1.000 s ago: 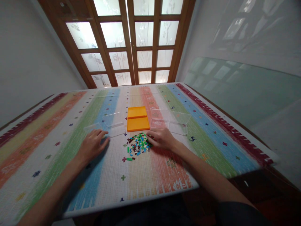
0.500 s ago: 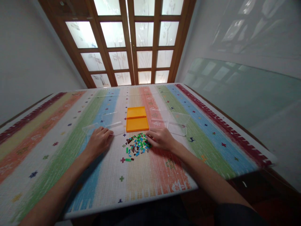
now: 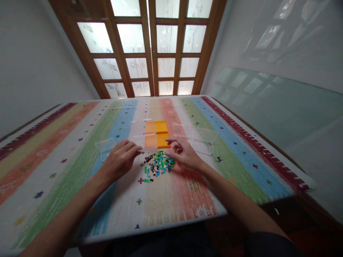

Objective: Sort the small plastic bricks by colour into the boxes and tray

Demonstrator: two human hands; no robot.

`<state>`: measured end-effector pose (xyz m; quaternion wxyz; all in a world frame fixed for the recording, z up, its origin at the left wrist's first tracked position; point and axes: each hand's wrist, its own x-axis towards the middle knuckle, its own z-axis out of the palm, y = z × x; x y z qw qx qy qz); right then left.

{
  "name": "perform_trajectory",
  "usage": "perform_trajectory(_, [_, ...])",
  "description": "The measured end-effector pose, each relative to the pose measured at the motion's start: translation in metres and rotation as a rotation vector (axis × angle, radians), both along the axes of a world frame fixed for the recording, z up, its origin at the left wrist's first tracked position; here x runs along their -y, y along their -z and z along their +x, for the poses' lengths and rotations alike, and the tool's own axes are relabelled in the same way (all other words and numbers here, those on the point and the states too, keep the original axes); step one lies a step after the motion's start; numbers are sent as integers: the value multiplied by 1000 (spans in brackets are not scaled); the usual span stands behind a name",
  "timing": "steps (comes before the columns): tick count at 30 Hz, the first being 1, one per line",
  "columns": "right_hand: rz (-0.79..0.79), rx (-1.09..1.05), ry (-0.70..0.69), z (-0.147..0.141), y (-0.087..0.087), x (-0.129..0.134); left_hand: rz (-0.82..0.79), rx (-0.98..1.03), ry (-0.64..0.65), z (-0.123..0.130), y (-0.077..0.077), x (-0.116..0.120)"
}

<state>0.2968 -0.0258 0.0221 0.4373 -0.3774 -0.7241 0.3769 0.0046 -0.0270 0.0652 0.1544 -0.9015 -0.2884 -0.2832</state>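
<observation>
My left hand [image 3: 122, 159] pinches the near edge of an opened clear plastic box [image 3: 150, 141]. The box overlaps the left half of an opened orange box [image 3: 163, 140], which looks paler through the plastic. My right hand [image 3: 184, 151] hovers at the right side of the orange box, thumb and fingers apart, with nothing seen between them. Just below both hands lies a loose pile of small building bricks [image 3: 159, 163] in green, blue, brown and cream. A few bricks lie apart from it, including a green one [image 3: 147, 180].
Two more clear plastic boxes stand opened, one [image 3: 205, 141] right of my right hand and one [image 3: 105, 148] behind my left wrist. A striped cloth [image 3: 125, 210] covers the table. A wooden door with glass panes [image 3: 131, 39] stands beyond the far edge.
My left hand has moved right, bringing the clear box over the left part of the orange box. My right hand has lifted off the brick pile and its fingers have spread.
</observation>
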Motion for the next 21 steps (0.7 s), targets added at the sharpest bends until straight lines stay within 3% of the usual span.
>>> perform_trajectory(4, [-157,-105,-60,-6,3,5,19,4,99,18,-3,4])
perform_trajectory(15, [-100,-186,-17,-7,5,5,11,103,202,29,7,-1])
perform_trajectory(21, [-80,-203,-35,-5,7,5,-194,256,118,16,23,-7])
